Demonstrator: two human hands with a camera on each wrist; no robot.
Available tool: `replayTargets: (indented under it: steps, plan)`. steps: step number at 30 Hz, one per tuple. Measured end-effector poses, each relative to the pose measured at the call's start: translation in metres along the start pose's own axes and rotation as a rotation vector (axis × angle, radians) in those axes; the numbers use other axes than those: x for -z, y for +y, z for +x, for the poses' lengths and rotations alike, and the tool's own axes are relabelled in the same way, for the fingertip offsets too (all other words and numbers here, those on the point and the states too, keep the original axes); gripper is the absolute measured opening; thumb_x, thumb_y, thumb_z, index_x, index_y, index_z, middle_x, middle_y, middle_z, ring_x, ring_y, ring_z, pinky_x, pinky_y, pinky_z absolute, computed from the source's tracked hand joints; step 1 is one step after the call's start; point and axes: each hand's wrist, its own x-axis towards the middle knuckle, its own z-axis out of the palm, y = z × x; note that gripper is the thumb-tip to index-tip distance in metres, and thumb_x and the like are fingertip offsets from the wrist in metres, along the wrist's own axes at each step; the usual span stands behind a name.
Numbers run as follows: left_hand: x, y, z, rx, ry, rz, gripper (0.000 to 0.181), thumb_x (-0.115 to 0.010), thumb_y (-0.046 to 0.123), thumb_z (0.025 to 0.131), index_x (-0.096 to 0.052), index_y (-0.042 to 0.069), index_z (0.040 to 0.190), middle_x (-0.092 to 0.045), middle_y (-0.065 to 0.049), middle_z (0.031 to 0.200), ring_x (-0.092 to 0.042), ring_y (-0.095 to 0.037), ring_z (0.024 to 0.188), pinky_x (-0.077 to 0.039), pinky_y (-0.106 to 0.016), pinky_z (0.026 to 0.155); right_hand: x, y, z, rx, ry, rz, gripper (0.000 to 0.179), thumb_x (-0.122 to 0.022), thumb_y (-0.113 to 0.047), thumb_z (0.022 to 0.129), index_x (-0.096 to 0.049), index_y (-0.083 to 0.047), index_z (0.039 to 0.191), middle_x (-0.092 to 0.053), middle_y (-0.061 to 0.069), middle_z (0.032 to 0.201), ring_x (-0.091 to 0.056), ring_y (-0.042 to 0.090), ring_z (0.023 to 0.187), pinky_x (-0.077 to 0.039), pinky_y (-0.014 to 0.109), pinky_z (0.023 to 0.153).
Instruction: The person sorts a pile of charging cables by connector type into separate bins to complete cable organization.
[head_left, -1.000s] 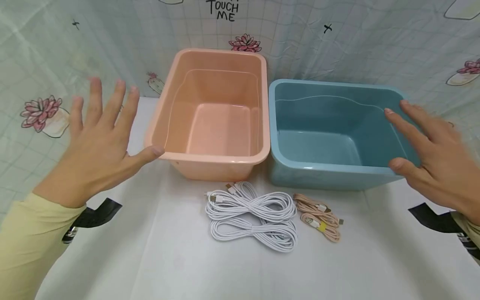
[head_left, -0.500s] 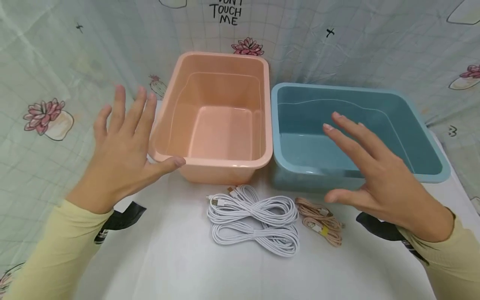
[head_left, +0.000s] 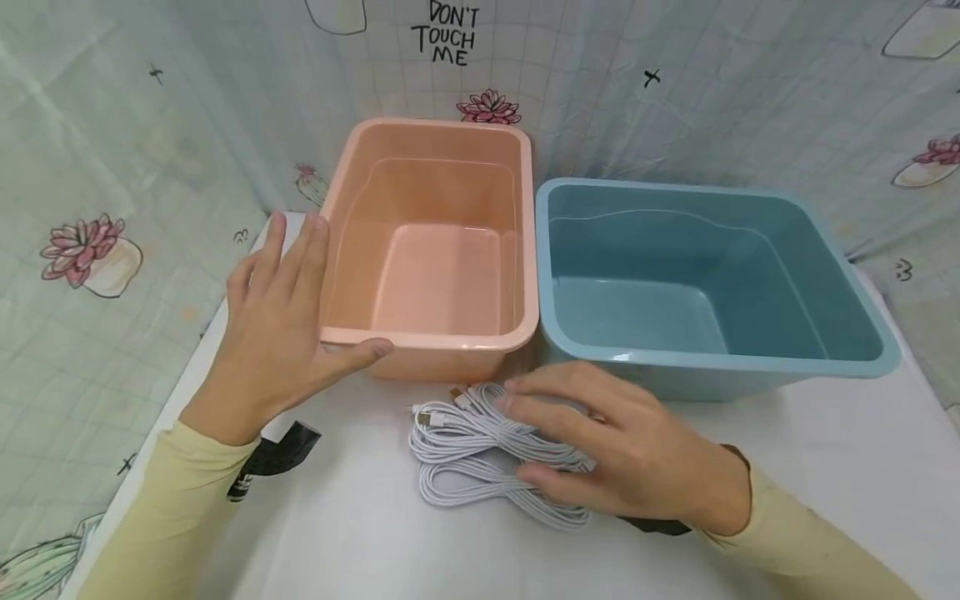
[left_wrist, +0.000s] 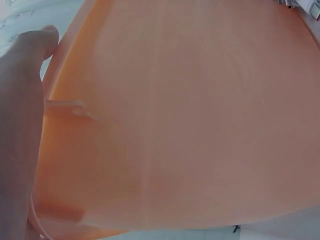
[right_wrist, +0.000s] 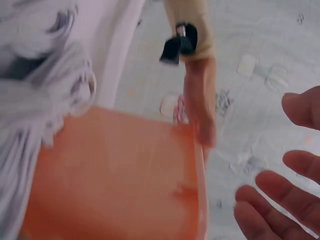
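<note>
My left hand is at the left front corner of a peach plastic bin, fingers straight and thumb over the front rim. In the left wrist view the bin's outer wall fills most of the picture, with the thumb at the rim. Over two bundles of white cables hovers my right hand, its fingers spread and slightly bent. No grip on the cables shows. The right wrist view has the right hand's fingers apart, away from the white cables. Behind the right hand, the tan cable bundle is hidden.
A blue plastic bin stands against the peach one on the right. Both rest on a white-covered table. A patterned curtain rises behind and to the left.
My right hand has swept left from above the blue bin to over the white cables, covering the tan ones. The left hand has come right and down to the peach bin's corner.
</note>
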Motion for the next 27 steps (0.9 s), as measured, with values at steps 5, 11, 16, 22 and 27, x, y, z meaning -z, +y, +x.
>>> replayTargets:
  steps: [5, 11, 16, 22, 27]
  plan:
    - [-0.004, 0.001, -0.005, 0.025, 0.013, 0.018, 0.117, -0.032, 0.092, 0.074, -0.01, 0.013, 0.158, -0.028, -0.016, 0.16, -0.013, -0.036, 0.154, -0.017, -0.062, 0.113, -0.026, -0.006, -0.005, -0.007, -0.138, -0.002, 0.043, -0.075, -0.032, 0.084, -0.063, -0.015, 0.122, -0.065, -0.005, 0.113, -0.061, 0.007, 0.102, -0.053, 0.02, 0.088]
    - [-0.003, 0.005, -0.005, 0.044, -0.036, 0.107, 0.119, -0.037, 0.09, 0.074, -0.016, 0.006, 0.156, -0.029, -0.019, 0.159, -0.015, -0.033, 0.154, -0.006, -0.06, 0.12, -0.049, 0.003, -0.015, -0.111, -0.244, -0.059, 0.043, -0.073, -0.036, 0.085, -0.063, -0.02, 0.123, -0.065, -0.01, 0.114, -0.061, 0.005, 0.101, -0.053, 0.022, 0.087]
    - [0.0, 0.007, -0.001, 0.046, -0.138, 0.158, 0.119, -0.054, 0.081, 0.072, -0.019, 0.001, 0.154, -0.025, -0.02, 0.16, -0.016, -0.033, 0.154, -0.005, -0.057, 0.125, -0.058, 0.009, -0.022, -0.216, -0.322, -0.106, 0.048, -0.073, -0.042, 0.084, -0.061, -0.022, 0.126, -0.064, -0.01, 0.119, -0.062, 0.008, 0.102, -0.054, 0.026, 0.087]
    - [0.002, 0.005, 0.001, 0.033, -0.172, 0.172, 0.12, -0.06, 0.077, 0.071, -0.022, -0.003, 0.152, -0.029, -0.025, 0.156, -0.025, -0.038, 0.15, -0.016, -0.056, 0.124, -0.066, 0.016, -0.026, -0.265, -0.391, -0.12, 0.047, -0.075, -0.044, 0.081, -0.062, -0.021, 0.121, -0.064, -0.008, 0.118, -0.062, 0.01, 0.104, -0.054, 0.028, 0.09]
    - [0.006, 0.001, 0.0, 0.052, -0.21, 0.181, 0.12, -0.061, 0.077, 0.071, -0.023, -0.003, 0.152, -0.027, -0.024, 0.158, -0.023, -0.036, 0.151, -0.015, -0.05, 0.126, -0.072, 0.019, -0.026, -0.32, -0.483, -0.09, 0.047, -0.077, -0.045, 0.079, -0.064, -0.023, 0.118, -0.064, -0.01, 0.114, -0.061, 0.007, 0.105, -0.054, 0.026, 0.09]
